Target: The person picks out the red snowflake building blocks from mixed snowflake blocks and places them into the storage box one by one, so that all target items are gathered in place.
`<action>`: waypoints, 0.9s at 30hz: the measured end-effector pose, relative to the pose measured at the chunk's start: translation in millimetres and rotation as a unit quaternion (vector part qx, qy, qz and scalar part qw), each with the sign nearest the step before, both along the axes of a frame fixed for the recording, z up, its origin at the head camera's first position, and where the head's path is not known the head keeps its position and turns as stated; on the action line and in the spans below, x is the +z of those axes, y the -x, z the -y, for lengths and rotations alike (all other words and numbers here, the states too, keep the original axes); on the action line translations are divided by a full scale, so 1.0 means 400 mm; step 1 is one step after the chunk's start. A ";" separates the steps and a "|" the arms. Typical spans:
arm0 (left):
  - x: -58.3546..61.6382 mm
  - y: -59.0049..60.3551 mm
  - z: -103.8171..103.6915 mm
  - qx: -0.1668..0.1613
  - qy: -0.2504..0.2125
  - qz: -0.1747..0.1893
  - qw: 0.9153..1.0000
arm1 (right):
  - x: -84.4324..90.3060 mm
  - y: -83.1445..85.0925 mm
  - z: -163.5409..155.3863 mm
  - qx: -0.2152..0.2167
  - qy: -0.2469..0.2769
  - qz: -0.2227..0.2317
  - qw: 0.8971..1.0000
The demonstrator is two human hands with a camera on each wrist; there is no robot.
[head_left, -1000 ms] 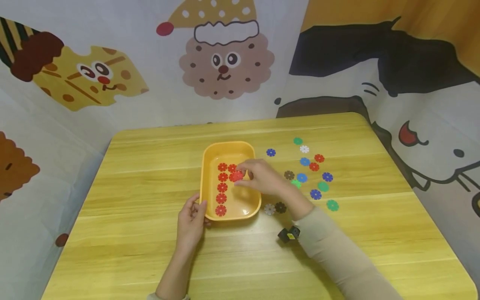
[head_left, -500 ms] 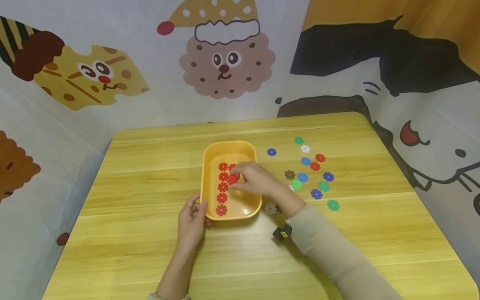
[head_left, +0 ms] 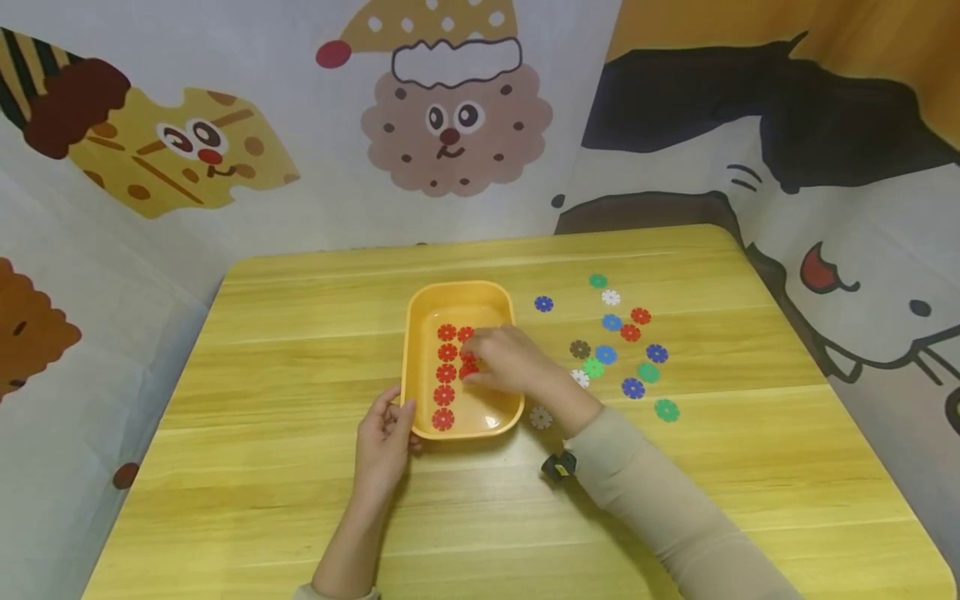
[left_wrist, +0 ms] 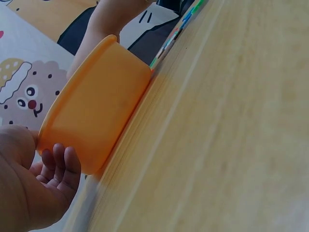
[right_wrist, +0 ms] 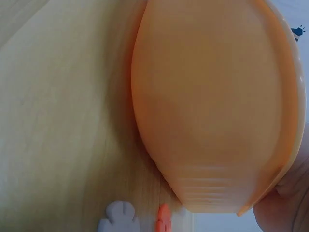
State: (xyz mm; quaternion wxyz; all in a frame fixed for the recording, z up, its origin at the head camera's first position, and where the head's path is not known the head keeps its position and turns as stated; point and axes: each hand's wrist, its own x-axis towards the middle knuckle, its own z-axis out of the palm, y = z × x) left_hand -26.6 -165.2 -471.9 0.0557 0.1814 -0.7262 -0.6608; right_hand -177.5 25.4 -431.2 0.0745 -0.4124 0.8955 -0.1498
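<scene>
A yellow-orange plastic tray (head_left: 491, 417) stands on the table; in the left wrist view its outer side wall (left_wrist: 101, 106) shows. My left hand (head_left: 385, 433) grips the tray's near left corner, thumb at the rim and fingers along the outside. Inside lies a left column of red snowflake discs (head_left: 444, 395), flat and in line. A second column starts beside it with a red disc (head_left: 466, 334) at the far end. My right hand (head_left: 513, 358) reaches over the right rim, pinching a red snowflake disc (head_left: 468, 368) low in that second column; its fingers partly hide the discs there.
Loose snowflake discs in several colours lie right of the tray, among them a blue one (head_left: 633, 388), a green one (head_left: 666, 410) and a red one (head_left: 630, 332). A grey disc (head_left: 541, 417) lies by the near right corner. A printed cloth (head_left: 300, 208) hangs behind the table.
My right hand has lowered the red disc into the tray and shifted it slightly toward me, down the second column. The left hand keeps its grip on the tray.
</scene>
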 end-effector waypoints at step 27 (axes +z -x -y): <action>-0.001 0.001 -0.001 -0.005 0.002 -0.009 1.000 | -0.029 0.037 -0.140 -0.078 0.295 -0.030 0.952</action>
